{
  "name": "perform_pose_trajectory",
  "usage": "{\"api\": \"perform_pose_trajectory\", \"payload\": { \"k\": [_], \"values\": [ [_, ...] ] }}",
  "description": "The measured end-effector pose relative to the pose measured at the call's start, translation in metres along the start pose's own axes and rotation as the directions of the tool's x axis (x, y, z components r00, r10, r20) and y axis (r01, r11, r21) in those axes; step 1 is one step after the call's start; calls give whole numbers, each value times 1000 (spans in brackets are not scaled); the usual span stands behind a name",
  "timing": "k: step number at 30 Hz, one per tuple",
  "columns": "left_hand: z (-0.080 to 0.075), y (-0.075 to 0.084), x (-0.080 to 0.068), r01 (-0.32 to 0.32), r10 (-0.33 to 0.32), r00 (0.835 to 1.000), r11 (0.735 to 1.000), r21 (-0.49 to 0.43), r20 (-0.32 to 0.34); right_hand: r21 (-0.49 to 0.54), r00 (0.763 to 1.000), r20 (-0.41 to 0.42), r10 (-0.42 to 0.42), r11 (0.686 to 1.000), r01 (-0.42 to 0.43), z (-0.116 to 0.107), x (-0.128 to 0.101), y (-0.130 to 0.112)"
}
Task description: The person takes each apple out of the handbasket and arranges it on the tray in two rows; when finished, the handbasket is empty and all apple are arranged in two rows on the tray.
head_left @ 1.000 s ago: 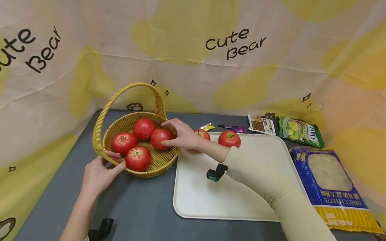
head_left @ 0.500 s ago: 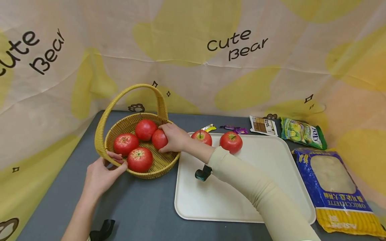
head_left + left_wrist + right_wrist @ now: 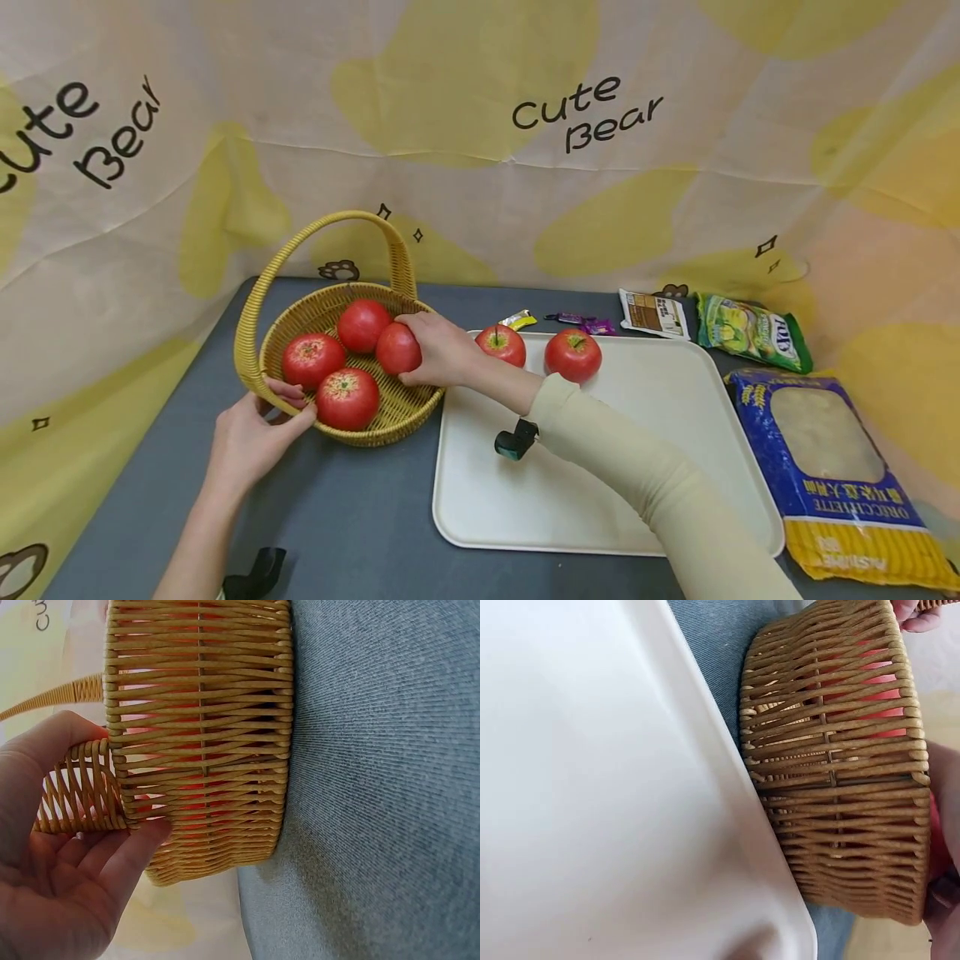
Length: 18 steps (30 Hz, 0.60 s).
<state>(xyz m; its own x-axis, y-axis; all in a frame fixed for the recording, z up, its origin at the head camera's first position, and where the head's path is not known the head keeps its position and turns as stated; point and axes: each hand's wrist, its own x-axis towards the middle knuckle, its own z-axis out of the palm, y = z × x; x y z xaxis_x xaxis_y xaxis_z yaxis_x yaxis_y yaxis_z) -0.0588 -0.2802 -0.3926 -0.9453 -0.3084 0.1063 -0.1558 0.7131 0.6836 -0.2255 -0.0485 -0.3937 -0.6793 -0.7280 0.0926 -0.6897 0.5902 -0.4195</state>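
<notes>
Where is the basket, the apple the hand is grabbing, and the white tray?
basket (image 3: 390,407), head view, on its woven front wall.
apple (image 3: 396,348), head view, on its red side left of the right hand (image 3: 442,350).
white tray (image 3: 570,492), head view, on its bare floor.

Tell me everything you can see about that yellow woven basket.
The basket is round and shallow, woven of yellowish wicker-like strands, with one arched handle. It stands upright on the grey table, its right side close to the white tray. Four red apples lie inside. The left hand holds its near rim where the handle joins; the right hand grips one apple inside.
</notes>
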Motion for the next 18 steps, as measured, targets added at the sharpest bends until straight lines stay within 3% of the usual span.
{"api": "perform_pose_trajectory", "payload": {
  "k": [6,11,18],
  "values": [
    [1,-1,1,-13,13,1000,1000,7,-13,151,993,-117,13,988,5,-14,-19,8],
    [2,-1,2,-19,20,1000,1000,19,-21,262,970,-237,60,965,4,-31,-42,21],
    [2,0,2,-12,13,1000,1000,13,-19,329,943,-296,151,943,-48,-57,-82,49]
  ]
}}
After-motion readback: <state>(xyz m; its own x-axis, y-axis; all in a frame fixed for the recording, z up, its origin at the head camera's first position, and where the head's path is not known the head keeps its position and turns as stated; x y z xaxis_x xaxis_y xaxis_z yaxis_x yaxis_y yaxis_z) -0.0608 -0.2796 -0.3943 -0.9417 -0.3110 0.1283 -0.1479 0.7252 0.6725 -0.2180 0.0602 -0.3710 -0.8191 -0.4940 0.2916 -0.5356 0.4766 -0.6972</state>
